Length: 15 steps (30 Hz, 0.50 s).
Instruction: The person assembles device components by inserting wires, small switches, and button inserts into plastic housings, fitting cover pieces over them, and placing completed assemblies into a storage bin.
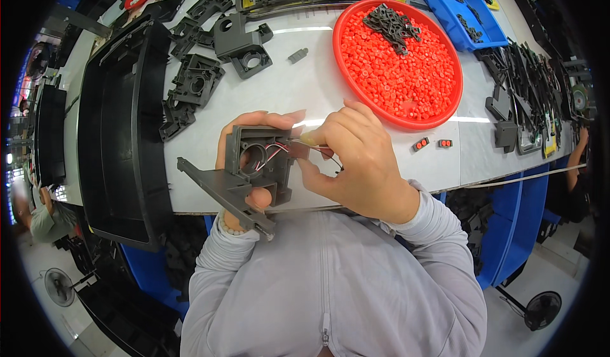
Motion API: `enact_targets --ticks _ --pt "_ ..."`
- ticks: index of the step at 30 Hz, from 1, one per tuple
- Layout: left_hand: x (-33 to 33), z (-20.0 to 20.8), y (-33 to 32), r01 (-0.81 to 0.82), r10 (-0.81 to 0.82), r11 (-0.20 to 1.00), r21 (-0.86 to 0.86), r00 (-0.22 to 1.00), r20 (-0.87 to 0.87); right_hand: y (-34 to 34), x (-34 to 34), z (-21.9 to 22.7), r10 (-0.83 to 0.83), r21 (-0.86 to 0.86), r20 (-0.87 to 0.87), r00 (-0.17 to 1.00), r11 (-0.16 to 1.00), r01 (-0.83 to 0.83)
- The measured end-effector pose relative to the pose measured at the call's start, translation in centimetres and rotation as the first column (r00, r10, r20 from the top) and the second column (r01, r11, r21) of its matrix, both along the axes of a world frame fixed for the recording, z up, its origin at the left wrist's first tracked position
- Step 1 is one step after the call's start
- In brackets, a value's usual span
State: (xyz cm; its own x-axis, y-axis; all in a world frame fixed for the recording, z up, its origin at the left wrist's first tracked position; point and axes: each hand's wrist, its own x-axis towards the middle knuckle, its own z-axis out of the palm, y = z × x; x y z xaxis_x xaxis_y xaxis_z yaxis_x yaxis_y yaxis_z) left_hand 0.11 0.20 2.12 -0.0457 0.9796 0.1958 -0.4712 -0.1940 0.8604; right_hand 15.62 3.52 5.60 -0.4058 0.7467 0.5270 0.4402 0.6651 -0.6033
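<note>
My left hand (229, 142) is wrapped round a dark grey plastic housing (232, 184), its thumb pressing the lower side. The housing has a round opening in its box-shaped part, and a long flat arm slants down to the left. Thin red, white and dark wires (276, 146) run inside it and out over the right wall. My right hand (359, 160) pinches these wires just beside that wall, thumb and fingers close together. Their loose ends bend down under the fingers. What the fingertips cover is partly hidden.
A round red tray (340, 71) of small red caps, dark clips on top, stands ahead to the right. Two small red-and-black parts (421, 144) lie nearer. Dark housings (238, 42) and a long black bin (121, 134) are left; a blue tray (445, 15) stands far right.
</note>
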Motion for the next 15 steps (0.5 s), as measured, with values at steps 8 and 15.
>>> enact_targets --ticks 8,15 --pt "0.5 1.0 -0.3 -0.037 0.037 0.999 -0.008 0.997 -0.062 -0.2 0.1 -0.3 -0.007 0.017 -0.013 1.000 1.000 0.007" --pt "0.5 0.1 -0.1 -0.029 0.036 0.997 0.066 0.992 -0.117 0.3 0.2 -1.2 0.062 -0.027 -0.033 0.998 0.998 -0.063"
